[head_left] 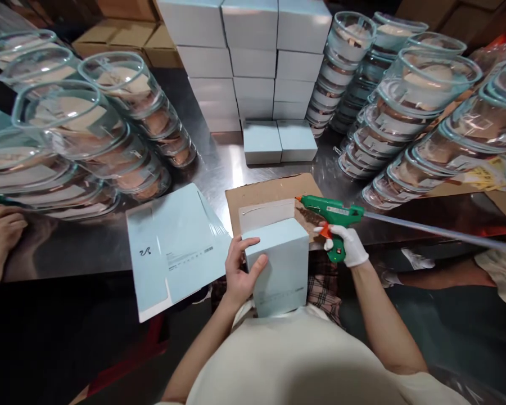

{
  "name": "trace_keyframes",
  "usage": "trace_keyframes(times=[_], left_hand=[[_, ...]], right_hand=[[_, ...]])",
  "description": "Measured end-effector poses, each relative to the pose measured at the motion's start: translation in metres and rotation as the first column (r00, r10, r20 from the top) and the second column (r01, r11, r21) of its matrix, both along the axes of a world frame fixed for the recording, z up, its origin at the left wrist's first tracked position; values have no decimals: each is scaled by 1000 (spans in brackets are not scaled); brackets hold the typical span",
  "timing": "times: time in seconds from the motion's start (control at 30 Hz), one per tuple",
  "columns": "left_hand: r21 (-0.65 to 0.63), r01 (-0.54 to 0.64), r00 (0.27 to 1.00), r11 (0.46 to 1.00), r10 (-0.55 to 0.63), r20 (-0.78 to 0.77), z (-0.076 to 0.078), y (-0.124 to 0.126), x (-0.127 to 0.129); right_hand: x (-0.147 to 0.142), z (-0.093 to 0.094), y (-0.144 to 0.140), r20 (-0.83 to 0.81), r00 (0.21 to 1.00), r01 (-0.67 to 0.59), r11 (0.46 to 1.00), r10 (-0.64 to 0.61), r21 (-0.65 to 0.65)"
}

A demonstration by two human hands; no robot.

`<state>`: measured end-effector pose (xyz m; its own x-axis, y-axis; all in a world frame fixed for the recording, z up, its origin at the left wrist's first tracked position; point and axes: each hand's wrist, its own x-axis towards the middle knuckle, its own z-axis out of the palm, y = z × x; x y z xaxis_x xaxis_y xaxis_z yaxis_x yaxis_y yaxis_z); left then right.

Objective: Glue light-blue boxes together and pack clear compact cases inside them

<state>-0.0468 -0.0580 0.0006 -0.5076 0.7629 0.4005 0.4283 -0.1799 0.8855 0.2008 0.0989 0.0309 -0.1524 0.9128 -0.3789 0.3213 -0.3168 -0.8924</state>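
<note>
Blue box [280,264] held tight by bare left hand [239,275], against the tummy. Gloved right hand [349,244] wrapped around green glue gun [331,216], tip over the box's open flap. Hot glue could drip, burn fingers.

Only illegible print on flat carton [175,247]

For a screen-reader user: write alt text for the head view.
A left hand steadies a pale blue box while the gloved right hand holds a green glue gun at its open flap. Flat box blanks, stacked boxes and glass containers surround them.
</note>
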Motion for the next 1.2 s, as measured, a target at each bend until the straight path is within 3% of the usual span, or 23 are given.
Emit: trace_keyframes(times=[0.17, 0.27, 0.33, 0.37, 0.43, 0.53, 0.6, 0.7, 0.77, 0.83, 0.9, 0.97, 1.0, 1.07, 1.13, 1.2], left_hand=[[44, 52, 999, 998, -52, 5, -2, -3, -5], [41, 79, 997, 996, -80, 13, -2, -2, -5], [54, 131, 991, 990, -133, 19, -2, 0, -3], [70, 165, 986, 984, -167, 24, -1, 1, -2], [104, 199, 978, 974, -204, 48, -2, 3, 2], [155, 127, 973, 980, -154, 174, -4, 8, 9], [212, 107, 940, 971, -168, 297, -6, 11, 10], [293, 173, 913, 940, -265, 311, -6, 14, 4], [290, 225, 934, 930, -291, 209, -4, 13, -1], [259, 254, 945, 932, -296, 137, -1, 11, -3], [226, 263, 947, 938, -296, 127, 3, 9, -3], [205, 247, 952, 947, -276, 132, 8, 8, -4], [203, 211, 960, 956, -241, 139, 11, 8, -5], [247, 40, 975, 968, -92, 201, 18, 11, -10], [342, -236, 936, 909, 118, 332, 22, 15, -16], [398, -429, 853, 811, 218, 474, 20, 19, -19]], right_hand=[[9, 6, 35, 201, 980, 9, 999, 1, -45], [8, 22, 32, 336, 933, 74, 983, -127, 167], [-5, 31, 21, 265, 955, 37, 940, -133, 340], [-15, 33, 14, 185, 981, -16, 928, -57, 371], [-34, 34, 2, -40, 983, -161, 941, 181, 297], [-46, 30, -7, -276, 891, -300, 924, 360, 236], [-40, 30, -7, -293, 799, -414, 835, 524, 363], [-27, 39, -6, -112, 590, -621, 538, 800, 569], [-24, 45, -6, 55, 542, -664, 387, 839, 640], [-27, 48, -7, 157, 539, -661, 301, 828, 687], [-29, 46, -8, 173, 530, -649, 266, 830, 713], [-27, 40, -10, 136, 573, -626, 324, 808, 709], [-25, 36, -13, 93, 638, -585, 403, 764, 704], [-17, 26, -23, -45, 821, -390, 617, 569, 683], [-10, 16, -39, -149, 915, -218, 772, 374, 597], [-7, 9, -57, -140, 926, -239, 830, 351, 504]])
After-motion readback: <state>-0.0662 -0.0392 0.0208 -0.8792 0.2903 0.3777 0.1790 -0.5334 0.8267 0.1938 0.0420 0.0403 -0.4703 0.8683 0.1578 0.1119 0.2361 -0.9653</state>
